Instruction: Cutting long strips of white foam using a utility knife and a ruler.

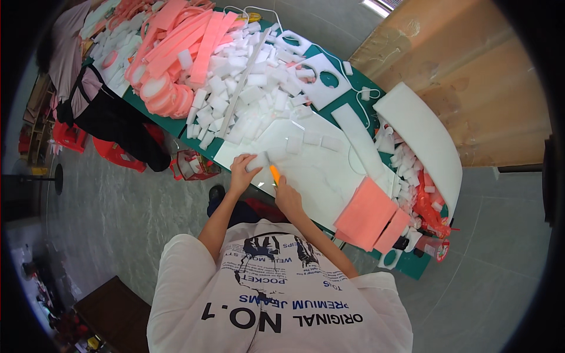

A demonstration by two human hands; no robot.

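Foam (256,162), white and blocky, beside orange-handled knife (275,174)

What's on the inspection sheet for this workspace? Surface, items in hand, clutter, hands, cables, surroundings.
Surface: green tabletop, partly covered by a glossy white flat board.
Items in hand: small white foam block; orange-handled cutter, blade at the block's right side, contact unclear.
Clutter: heaped small white foam pieces, long pink foam strips, flat pink foam sheets, long white foam slab.
Hands: left hand grips the block; right hand grips the cutter.
Cables: thin white cable looping along the tabletop's far side.
Surroundings: another person in a black apron at left, red plastic stools, beige curtain, grey floor.
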